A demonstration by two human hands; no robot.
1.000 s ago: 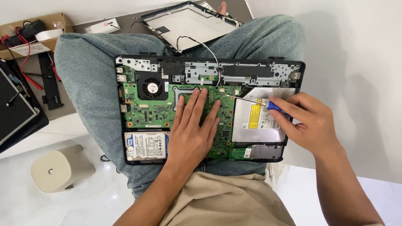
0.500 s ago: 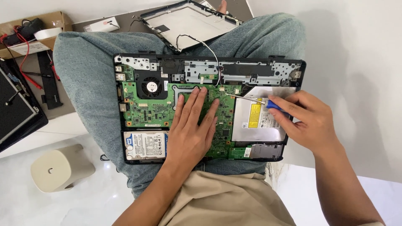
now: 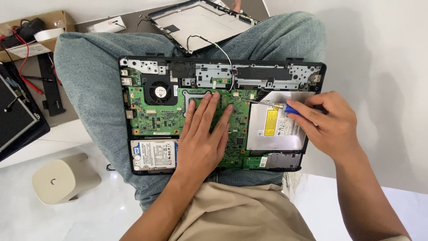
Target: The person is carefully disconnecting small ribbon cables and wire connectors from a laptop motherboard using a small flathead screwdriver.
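An opened laptop base [image 3: 307, 71] lies across my lap, its green circuit board [image 3: 151, 116] bare. My left hand [image 3: 203, 138] rests flat on the board, fingers spread, holding nothing. My right hand [image 3: 332, 125] grips a blue-handled screwdriver [image 3: 290, 108] over the silver optical drive [image 3: 276, 127]; its thin shaft reaches left and the tip touches the board's upper right corner. A black fan [image 3: 159, 93] sits at the upper left of the board. A hard drive [image 3: 154, 155] fills the lower left bay.
A detached laptop screen lid [image 3: 200, 20] with loose wires lies beyond my knees. A cardboard box [image 3: 53, 20] with cables stands at the far left, above a black panel [image 3: 18, 120]. A beige rounded object [image 3: 62, 178] sits on the white floor at the lower left.
The screwdriver tip has shifted slightly left, toward the board's corner. My left hand has stayed flat on the board.
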